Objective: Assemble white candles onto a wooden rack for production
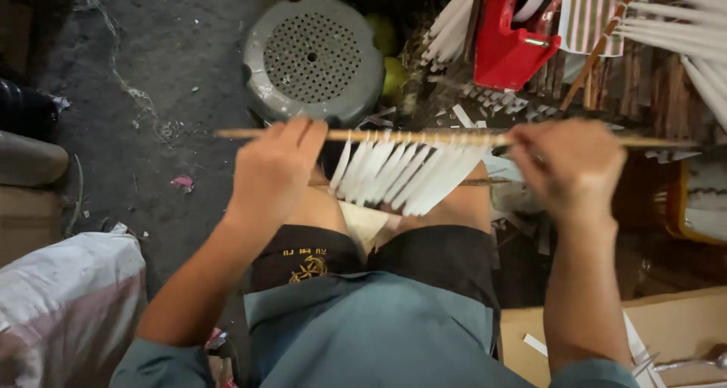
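Head view, looking down at a seated person's lap. Left hand (pixel 273 168) is closed around a thin wooden stick (pixel 454 137) near its left end, fingers curled over the top. Right hand (pixel 568 165) grips the same stick toward its right end, fist closed. Stick is held level above the knees, crosswise. Row of white strips (pixel 401 172) hangs from the stick between the two hands, slanting down and left, close together, over the gap between the thighs. Person wears black shorts (pixel 447 255) and a blue-grey shirt (pixel 371 327). Grey round perforated stool (pixel 314 55) sits on the dark floor just beyond the stick. Red plastic tool (pixel 511 43) to its right, near more bundles of white strips (pixel 681 32) at top right. White sack (pixel 64 305) at lower left. Cardboard box (pixel 674 320) at lower right, beside the right forearm.
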